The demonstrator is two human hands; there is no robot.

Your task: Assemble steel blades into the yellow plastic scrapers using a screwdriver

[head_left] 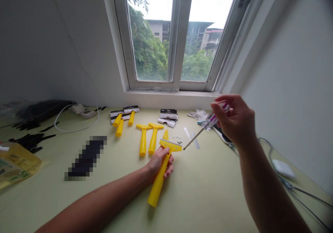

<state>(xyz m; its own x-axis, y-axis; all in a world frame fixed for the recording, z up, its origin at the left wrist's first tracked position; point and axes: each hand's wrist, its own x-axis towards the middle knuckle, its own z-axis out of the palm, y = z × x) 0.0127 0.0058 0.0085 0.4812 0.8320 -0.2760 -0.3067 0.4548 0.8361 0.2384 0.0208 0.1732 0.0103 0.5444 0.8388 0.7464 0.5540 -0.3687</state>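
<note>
My left hand (160, 162) is wrapped round the neck of a yellow scraper (158, 184), its wide head pointing away from me. A metal strip and small screws show on that head. In my right hand (235, 118) is a screwdriver (204, 124) with a clear and purple handle, its tip slanting down just right of the scraper head, apart from it. Beyond lie two more yellow scrapers (143, 141), a small yellow piece (165, 134), several small nuts and screws (178, 137) and thin metal blades (195, 141).
Packaged yellow-handled scrapers (119, 127) and black-and-white card sleeves (168, 114) lie near the window wall. White gloves (200, 115) are behind the screwdriver. A white case (283, 169) and cables sit at right. At left are a yellow liquid pouch (18, 163), black strips and a white cable.
</note>
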